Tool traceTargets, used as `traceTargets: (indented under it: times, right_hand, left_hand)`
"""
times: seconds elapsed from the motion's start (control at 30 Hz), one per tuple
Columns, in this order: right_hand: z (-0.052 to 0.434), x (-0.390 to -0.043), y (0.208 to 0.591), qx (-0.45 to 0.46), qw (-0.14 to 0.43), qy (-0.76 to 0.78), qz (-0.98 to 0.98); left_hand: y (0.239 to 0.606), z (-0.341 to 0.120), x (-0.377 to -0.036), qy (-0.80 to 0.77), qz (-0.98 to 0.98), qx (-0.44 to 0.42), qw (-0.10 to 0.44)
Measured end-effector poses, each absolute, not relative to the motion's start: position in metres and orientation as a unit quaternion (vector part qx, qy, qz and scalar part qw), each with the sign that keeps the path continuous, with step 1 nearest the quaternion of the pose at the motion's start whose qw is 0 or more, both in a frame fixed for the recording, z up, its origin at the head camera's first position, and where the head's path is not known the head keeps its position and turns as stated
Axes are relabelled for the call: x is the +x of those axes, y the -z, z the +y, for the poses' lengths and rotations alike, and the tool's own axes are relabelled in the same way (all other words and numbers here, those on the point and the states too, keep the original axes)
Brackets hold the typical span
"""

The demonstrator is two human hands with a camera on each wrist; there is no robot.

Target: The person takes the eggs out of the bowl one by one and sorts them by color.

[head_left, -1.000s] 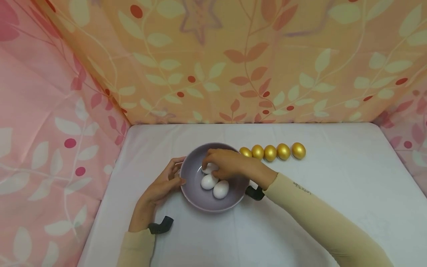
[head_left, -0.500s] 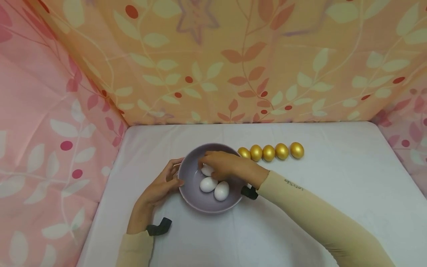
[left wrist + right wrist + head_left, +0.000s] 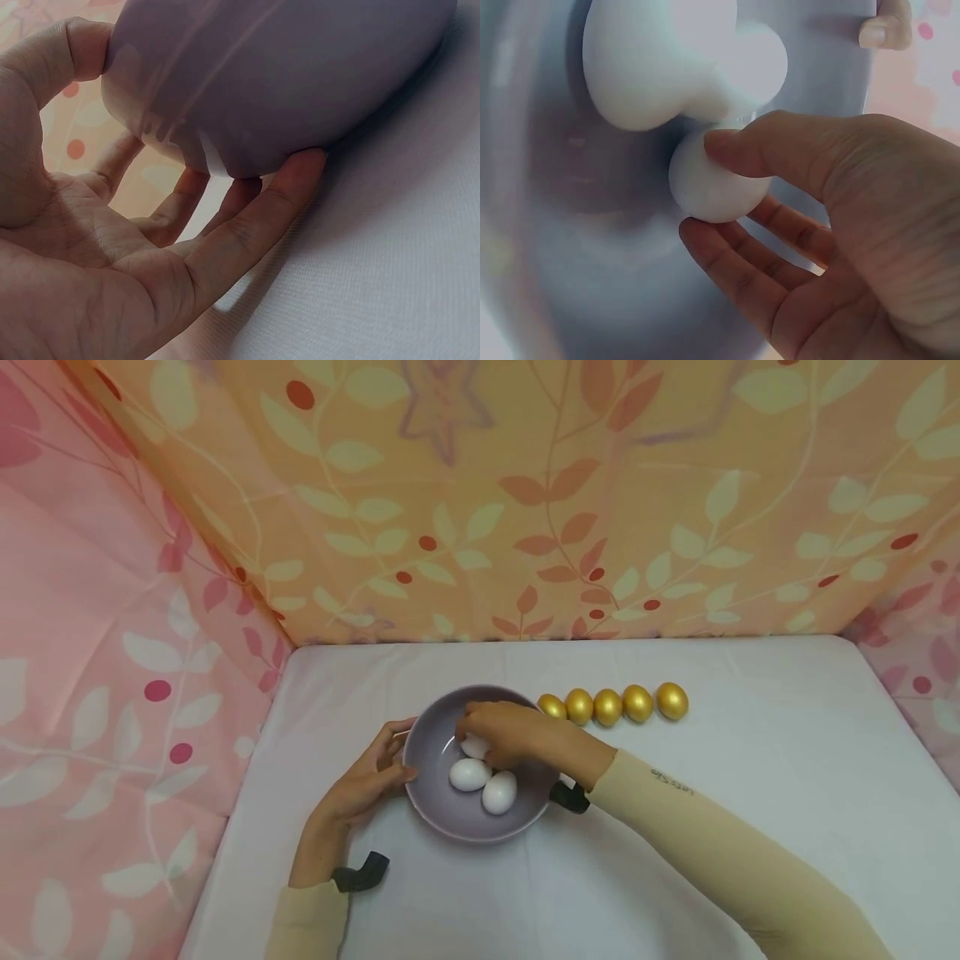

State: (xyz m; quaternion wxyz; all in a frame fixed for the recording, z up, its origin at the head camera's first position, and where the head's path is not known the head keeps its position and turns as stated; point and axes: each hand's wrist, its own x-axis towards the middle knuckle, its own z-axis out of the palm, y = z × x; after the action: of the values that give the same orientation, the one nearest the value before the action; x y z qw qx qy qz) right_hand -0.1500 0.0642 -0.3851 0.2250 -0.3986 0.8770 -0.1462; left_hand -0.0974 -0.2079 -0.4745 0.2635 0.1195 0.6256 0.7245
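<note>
A round purple bowl [image 3: 444,810] stands on the table with several white eggs inside. My left hand [image 3: 362,787] grips it at the left, thumb on the rim and fingers against the outer wall, as the left wrist view shows. My right hand [image 3: 506,729] reaches down into the bowl from the right. In the right wrist view, its thumb and fingertips pinch one white egg [image 3: 714,180]. Two other white eggs, a left one [image 3: 469,775] and a right one [image 3: 499,792], lie just in front of that hand. Part of the pinched egg is hidden by the fingers in the head view.
Several golden eggs [image 3: 607,707] stand in a row behind and right of the bowl; my right wrist passes close by the leftmost. A white cloth covers the table [image 3: 757,793]. Patterned fabric [image 3: 570,527] hangs along the back and the sides.
The pinched egg has moved slightly right and toward me within the bowl, and the other white eggs have shifted a little. My left hand keeps its hold on the bowl.
</note>
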Motion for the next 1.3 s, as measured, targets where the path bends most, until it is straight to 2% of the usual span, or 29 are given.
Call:
traceTargets:
  times: [0.57, 0.93, 1.3]
  right_hand:
    - [0.095, -0.141, 0.379, -0.360, 0.192, 0.212, 0.888]
    - [0.120, -0.127, 0.377, -0.356, 0.131, 0.276, 0.883]
    - [0.151, -0.104, 0.381, -0.287, 0.110, 0.379, 0.873]
  left_hand:
    - [0.477, -0.207, -0.097, -0.725, 0.622, 0.125, 0.268]
    - [0.477, -0.210, -0.098, -0.723, 0.624, 0.118, 0.273]
    - [0.475, -0.210, -0.097, -0.725, 0.620, 0.119, 0.273]
